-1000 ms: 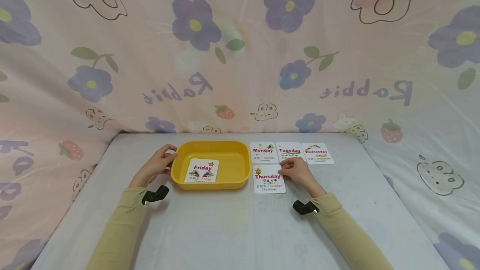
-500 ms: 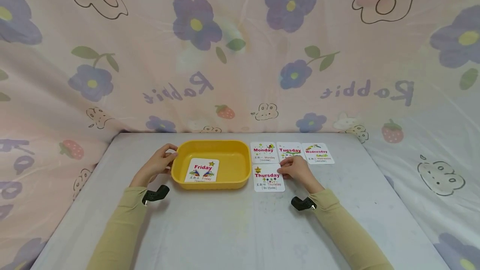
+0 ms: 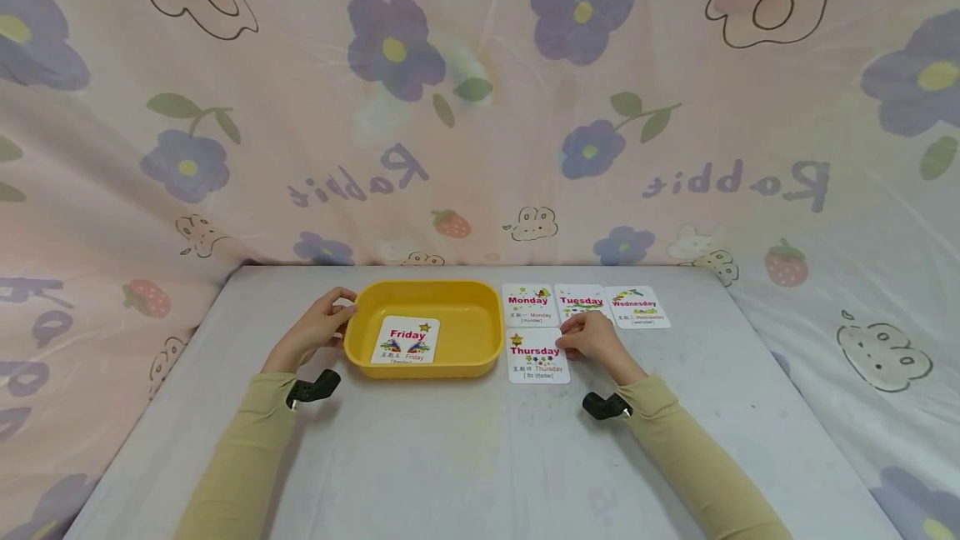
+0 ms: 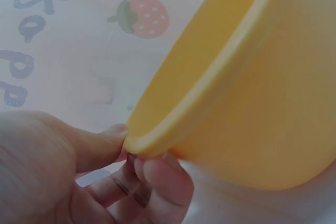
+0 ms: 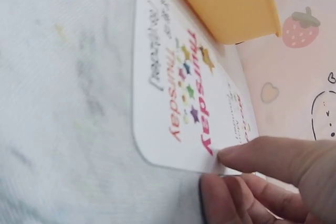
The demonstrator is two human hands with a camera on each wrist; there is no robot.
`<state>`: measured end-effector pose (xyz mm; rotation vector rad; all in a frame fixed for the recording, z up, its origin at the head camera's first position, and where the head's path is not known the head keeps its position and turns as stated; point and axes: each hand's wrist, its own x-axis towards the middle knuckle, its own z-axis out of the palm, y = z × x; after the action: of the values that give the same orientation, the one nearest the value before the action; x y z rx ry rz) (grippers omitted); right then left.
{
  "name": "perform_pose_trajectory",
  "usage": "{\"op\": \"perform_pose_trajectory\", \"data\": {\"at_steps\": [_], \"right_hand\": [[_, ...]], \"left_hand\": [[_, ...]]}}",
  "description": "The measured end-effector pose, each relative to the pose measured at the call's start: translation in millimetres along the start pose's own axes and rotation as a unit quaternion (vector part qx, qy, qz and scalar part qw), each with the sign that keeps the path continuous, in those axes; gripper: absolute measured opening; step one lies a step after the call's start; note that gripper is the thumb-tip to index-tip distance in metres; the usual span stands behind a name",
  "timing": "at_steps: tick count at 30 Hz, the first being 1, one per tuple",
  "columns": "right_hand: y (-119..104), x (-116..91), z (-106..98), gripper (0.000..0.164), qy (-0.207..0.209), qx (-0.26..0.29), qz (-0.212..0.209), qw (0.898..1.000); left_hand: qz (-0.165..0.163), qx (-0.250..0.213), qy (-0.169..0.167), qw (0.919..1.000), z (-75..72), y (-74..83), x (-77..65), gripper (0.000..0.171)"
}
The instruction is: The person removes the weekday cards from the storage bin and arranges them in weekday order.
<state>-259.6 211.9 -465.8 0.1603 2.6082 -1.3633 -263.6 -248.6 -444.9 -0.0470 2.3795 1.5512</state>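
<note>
My left hand (image 3: 311, 332) pinches the left rim of a yellow plastic tray (image 3: 465, 369). The left wrist view shows the thumb on the rim and curled fingers (image 4: 168, 179) under it. A Friday card (image 3: 405, 340) leans inside the tray near its front wall. To the tray's right lies a white Thursday card (image 3: 538, 361), just in front of the Monday card (image 3: 528, 307). My right hand (image 3: 596, 344) holds the Thursday card by its right edge, thumb (image 5: 252, 156) on its face and the other fingers at the edge.
A Tuesday card (image 3: 579, 297) and a Wednesday card (image 3: 637, 307) continue the back row to the right of Monday. The white-covered table (image 3: 450, 457) ends at a flowered cloth wall (image 3: 480, 148). Black wrist cameras (image 3: 313, 388) sit on both cuffs.
The Thursday card has slid slightly away from me, closer to the Monday card, with my right hand on it. My left hand keeps its grip on the tray.
</note>
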Motion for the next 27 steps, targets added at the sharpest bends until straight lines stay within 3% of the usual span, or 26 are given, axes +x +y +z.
{"op": "perform_pose_trajectory", "data": {"at_steps": [15, 19, 27], "right_hand": [[-2.8, 1.7, -2.1, 0.020, 0.008, 0.007, -0.019, 1.000], [-15.3, 4.3, -4.6, 0.023, 0.001, 0.030, -0.031, 0.999], [-56.6, 3.6, -2.9, 0.031, -0.062, 0.092, -0.068, 0.992]], "left_hand": [[-0.002, -0.013, 0.001, 0.9999, 0.7, -1.3, -0.5, 0.033], [-0.001, -0.013, 0.001, 0.9999, 0.3, -0.5, -1.2, 0.033], [0.002, -0.014, -0.005, 0.9999, 0.5, 1.6, -1.9, 0.034]]}}
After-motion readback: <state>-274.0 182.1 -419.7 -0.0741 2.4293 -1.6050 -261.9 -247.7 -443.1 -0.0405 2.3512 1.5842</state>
